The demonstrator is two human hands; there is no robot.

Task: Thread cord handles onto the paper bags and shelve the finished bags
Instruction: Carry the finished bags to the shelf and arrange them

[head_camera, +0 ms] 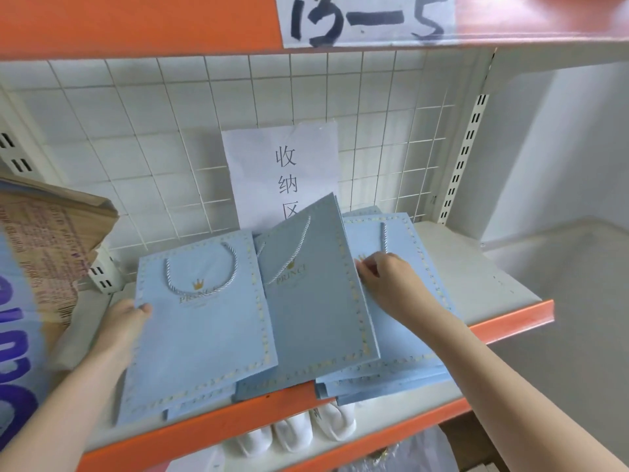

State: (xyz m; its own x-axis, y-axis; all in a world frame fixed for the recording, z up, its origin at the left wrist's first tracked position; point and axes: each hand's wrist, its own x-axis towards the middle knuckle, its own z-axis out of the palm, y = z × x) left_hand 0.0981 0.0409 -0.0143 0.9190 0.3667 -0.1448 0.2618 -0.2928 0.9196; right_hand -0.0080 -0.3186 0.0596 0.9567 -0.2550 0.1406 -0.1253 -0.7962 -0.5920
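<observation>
Grey shelf (pixel 476 267) with orange front edge, flat blue paper bags (pixel 204 335) stacked on it
</observation>
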